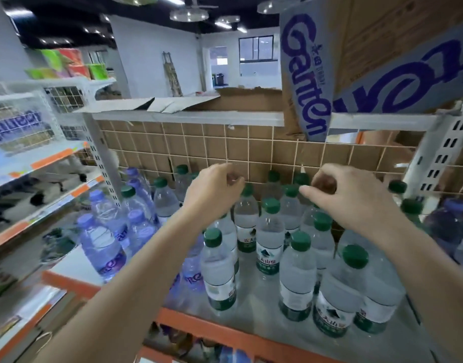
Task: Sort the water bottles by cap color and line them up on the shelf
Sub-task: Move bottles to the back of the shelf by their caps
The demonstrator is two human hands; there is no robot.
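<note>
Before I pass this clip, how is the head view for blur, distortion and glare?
Head view: wide-angle bending bows the upper shelf edge; motion blur smears the left shelving; green-capped bottles stay fairly sharp; ceiling lights blown out.

A pale shelf board [254, 327] with an orange front edge [225, 334] is seen, backed by a wire grid [212, 145] over brown cardboard. Upright on it, green-capped water bottles [268, 237] are grouped across the middle and right, close together, several touching. Purple-capped bottles [100, 247] are stood at the left end, just beside the green group. One more purple-capped bottle [447, 224] is placed at the far right, near the white upright [434, 158].
</note>
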